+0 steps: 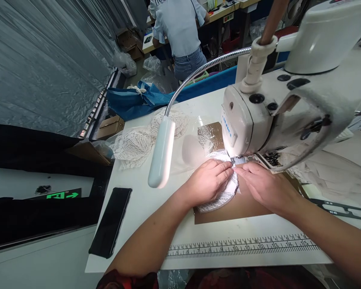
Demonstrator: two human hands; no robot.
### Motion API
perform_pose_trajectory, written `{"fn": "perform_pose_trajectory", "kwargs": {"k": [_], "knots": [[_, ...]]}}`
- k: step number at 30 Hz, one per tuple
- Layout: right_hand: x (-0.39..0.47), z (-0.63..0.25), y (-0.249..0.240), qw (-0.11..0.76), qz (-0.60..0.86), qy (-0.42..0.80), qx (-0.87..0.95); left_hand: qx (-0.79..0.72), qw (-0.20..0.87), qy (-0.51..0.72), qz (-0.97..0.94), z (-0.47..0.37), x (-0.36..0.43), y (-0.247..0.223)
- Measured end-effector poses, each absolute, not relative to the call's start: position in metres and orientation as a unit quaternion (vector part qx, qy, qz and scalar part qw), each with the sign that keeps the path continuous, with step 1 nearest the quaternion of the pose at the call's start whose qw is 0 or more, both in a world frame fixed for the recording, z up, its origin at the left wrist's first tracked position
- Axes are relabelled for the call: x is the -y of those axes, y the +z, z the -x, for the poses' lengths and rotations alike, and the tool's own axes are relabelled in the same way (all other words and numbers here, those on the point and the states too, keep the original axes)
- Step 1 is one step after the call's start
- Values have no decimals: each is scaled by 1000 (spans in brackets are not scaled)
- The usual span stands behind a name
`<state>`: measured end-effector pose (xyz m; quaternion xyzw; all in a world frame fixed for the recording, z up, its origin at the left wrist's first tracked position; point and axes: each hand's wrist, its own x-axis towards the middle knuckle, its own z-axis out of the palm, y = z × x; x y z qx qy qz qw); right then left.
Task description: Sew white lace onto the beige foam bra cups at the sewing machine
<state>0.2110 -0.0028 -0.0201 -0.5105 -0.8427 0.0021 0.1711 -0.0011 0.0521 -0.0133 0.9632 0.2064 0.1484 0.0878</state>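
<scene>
A white lace-covered piece (219, 202), rounded like a bra cup, lies under the head of a white sewing machine (242, 124), with a dark line along its edge. My left hand (209, 180) rests on top of it, fingers together and pressing it close to the needle area. On the other side, my right hand (260, 184) has thumb and fingers pinched at the edge of the piece near the presser foot. Both sets of fingertips almost meet there. The needle tip is hard to make out. A brown board (203, 217) lies beneath the piece and my right hand.
A lamp (162, 154) on a bendable metal neck hangs left of the machine. Further lace pieces (132, 146) lie behind it. A black phone (110, 222) is at the left, a printed ruler (243, 247) along the front edge. Another person (180, 32) works beyond the table.
</scene>
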Motion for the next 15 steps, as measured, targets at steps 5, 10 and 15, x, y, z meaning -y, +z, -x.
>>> {"fn": "perform_pose_trajectory", "kwargs": {"k": [5, 10, 15], "knots": [[2, -210, -25, 161, 525, -22, 835, -216, 71, 144, -963, 0, -51, -16], [3, -211, -28, 171, 511, -55, 840, -217, 65, 137, -964, 1, -51, -17], [4, -215, -29, 192, 496, -45, 846, -217, 64, 121, -966, 0, -54, -13]]}}
